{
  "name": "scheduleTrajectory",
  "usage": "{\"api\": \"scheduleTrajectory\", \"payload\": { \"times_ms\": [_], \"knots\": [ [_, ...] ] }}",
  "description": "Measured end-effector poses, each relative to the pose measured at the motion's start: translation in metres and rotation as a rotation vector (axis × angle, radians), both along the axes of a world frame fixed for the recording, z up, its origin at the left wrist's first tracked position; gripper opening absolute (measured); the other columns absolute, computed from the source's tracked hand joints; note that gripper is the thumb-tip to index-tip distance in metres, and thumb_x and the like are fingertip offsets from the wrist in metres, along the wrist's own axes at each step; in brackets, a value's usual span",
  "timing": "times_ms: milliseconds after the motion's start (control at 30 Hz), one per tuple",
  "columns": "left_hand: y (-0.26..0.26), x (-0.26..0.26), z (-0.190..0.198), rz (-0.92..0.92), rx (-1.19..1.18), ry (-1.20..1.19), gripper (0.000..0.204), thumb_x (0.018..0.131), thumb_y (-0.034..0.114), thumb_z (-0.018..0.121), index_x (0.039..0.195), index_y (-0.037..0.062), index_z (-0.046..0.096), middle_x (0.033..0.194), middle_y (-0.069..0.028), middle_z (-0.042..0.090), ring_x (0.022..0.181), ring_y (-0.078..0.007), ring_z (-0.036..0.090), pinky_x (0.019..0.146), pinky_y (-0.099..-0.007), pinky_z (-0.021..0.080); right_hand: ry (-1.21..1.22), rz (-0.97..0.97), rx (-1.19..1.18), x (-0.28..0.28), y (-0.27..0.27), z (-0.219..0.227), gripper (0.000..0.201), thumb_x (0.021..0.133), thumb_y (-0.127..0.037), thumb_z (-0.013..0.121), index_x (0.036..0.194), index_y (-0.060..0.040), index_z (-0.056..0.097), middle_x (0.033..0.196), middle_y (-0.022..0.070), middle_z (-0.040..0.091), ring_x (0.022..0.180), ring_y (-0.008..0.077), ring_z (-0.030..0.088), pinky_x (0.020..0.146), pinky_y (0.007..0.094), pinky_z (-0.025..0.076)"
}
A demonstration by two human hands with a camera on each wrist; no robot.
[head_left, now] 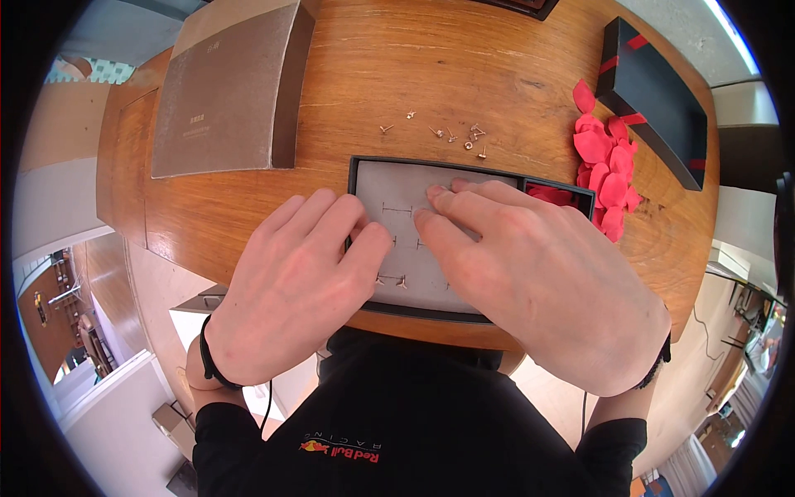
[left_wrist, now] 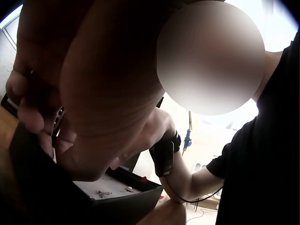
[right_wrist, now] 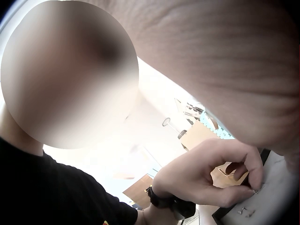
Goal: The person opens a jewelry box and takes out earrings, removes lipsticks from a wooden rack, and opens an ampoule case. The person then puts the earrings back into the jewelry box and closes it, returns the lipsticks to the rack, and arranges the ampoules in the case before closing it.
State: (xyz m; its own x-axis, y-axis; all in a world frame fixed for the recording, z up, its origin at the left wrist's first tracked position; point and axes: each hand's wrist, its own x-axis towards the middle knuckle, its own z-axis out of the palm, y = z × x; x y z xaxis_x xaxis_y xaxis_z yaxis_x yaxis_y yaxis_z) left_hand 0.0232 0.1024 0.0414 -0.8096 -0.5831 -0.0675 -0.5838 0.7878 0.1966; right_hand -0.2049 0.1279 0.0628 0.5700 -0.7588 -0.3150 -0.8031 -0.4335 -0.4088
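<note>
A black box (head_left: 354,178) with a grey slotted pad (head_left: 389,186) lies in front of the person. The left hand (head_left: 306,277) is at its left edge; in the right wrist view, its thumb and index fingertip pinch a tiny shiny stud earring (right_wrist: 255,191) at the pad. The right hand (head_left: 542,273) reaches over the pad from the right, fingertips resting on its upper middle and fingers fairly straight. Small earrings (head_left: 402,282) sit in the pad's lower left. Several loose stud earrings (head_left: 451,137) lie on the table beyond the box.
Red petals (head_left: 613,186) are scattered right of the box, and more fill its right compartment. A black lid (head_left: 654,99) with red ribbon lies farther right. On the left stands a large brown box (head_left: 224,99) on the wooden table (head_left: 373,58).
</note>
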Motion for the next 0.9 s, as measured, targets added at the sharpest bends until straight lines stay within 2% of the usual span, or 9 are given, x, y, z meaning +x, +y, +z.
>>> {"api": "scheduleTrajectory", "payload": {
  "times_ms": [333,633,900],
  "knots": [
    [0.008,-0.001,0.002,-0.056,-0.041,-0.063,0.018,0.073,0.003,0.072,0.087,0.0039,0.060,0.085,-0.0076,0.053,0.081,-0.0230,0.057,0.073,-0.0348,0.048,-0.021,0.010,-0.009,-0.001,0.000,-0.002,0.041,0.084,0.001,0.068,0.125,0.0048,0.064,0.132,0.0182,0.068,0.127,0.0366,0.066,0.091,0.0410,0.063],
    [0.003,0.002,-0.005,-0.049,-0.022,0.030,0.018,0.072,0.003,0.072,0.087,0.0041,0.061,0.085,-0.0071,0.054,0.083,-0.0231,0.059,0.072,-0.0353,0.050,-0.033,0.009,0.013,-0.003,-0.004,-0.001,0.041,0.084,0.002,0.068,0.124,0.0054,0.064,0.129,0.0182,0.070,0.125,0.0369,0.067,0.092,0.0420,0.062],
    [-0.005,0.000,-0.003,-0.081,0.007,0.097,0.022,0.067,0.002,0.074,0.086,0.0041,0.063,0.083,-0.0083,0.054,0.077,-0.0248,0.058,0.065,-0.0363,0.050,-0.024,0.016,0.026,-0.006,-0.004,-0.001,0.037,0.086,0.002,0.066,0.123,0.0062,0.066,0.131,0.0181,0.070,0.128,0.0362,0.065,0.095,0.0422,0.062]
  ]
}}
